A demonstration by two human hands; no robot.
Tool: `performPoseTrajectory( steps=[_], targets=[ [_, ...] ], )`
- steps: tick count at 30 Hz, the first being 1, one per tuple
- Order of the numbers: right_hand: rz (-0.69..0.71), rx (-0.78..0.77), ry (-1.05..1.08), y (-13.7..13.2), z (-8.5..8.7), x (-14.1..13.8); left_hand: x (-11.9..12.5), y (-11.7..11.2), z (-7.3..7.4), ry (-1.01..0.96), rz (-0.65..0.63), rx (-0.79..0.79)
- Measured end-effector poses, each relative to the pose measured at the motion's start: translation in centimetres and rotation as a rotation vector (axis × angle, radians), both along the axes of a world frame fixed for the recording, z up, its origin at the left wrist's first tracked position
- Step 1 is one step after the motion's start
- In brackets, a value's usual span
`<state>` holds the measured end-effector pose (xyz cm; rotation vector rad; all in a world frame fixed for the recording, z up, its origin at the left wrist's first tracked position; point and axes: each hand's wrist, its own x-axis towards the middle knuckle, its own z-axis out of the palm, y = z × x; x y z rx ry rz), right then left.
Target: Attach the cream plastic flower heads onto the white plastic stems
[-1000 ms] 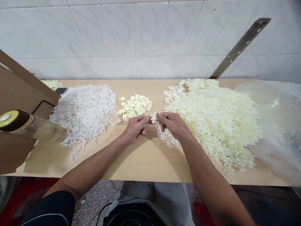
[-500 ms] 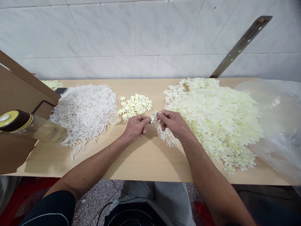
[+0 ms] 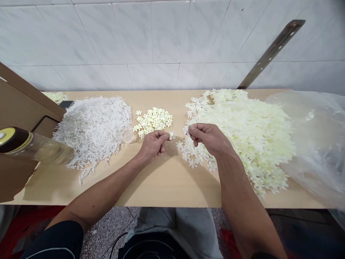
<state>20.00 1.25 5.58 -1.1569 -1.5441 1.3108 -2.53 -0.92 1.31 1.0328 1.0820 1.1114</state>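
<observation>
"The right hand [image 3: 211,138] has drawn rightward, away from the left hand [image 3: 152,146]."
"Are both gripping?"
"Yes: the left pinches a yellow-white blossom [image 3: 172,135], the right apparently a white flower [image 3: 185,130]."
"Where's the blossom?"
"Over the table [image 3: 161,183], between near and far edges; from the left hand, the nearer, it points toward the right edge."

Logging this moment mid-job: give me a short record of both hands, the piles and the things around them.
Left hand: pinching a flower
Right hand: pinching another flower
Middle: small flower pile
Right side: large flower pile, plastic bag beside it
Left side: pile of thin white pieces, bottle beside it
</observation>
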Motion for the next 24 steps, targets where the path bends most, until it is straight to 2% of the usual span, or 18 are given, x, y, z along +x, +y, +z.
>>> performPoseTrajectory(
  steps=[5, 10, 13, 15, 17, 20, 24],
  targets=[
    [0.013, -0.008, -0.056, -0.3, 0.6, 0.1, 0.0, -0.1, 0.2, 0.021, -0.001, -0.014],
    [0.078, 0.049, -0.483, -0.6, 1.6, 2.0, 0.0, -0.1, 0.2, 0.012, 0.0, -0.014],
    [0.029, 0.138, -0.651, -0.5, 1.6, 2.9, 0.1, 0.0, 0.1, 0.009, -0.003, -0.004],
    [-0.067, 0.194, -0.64, -0.4, 1.5, 2.7, 0.2, -0.1, 0.0, 0.013, -0.009, 0.005],
    [-0.106, 0.202, -0.558, -0.4, 1.2, 1.7, 0.4, -0.3, -0.1, 0.036, -0.021, 0.015],
    [-0.014, 0.152, -0.435, -0.7, 0.7, -0.3, 0.5, -0.6, -0.1, 0.096, -0.044, 0.049],
    [0.066, 0.07, -0.391, -0.9, -0.2, -2.2, 0.5, -0.8, -0.1, 0.17, -0.061, 0.099]
  ],
)
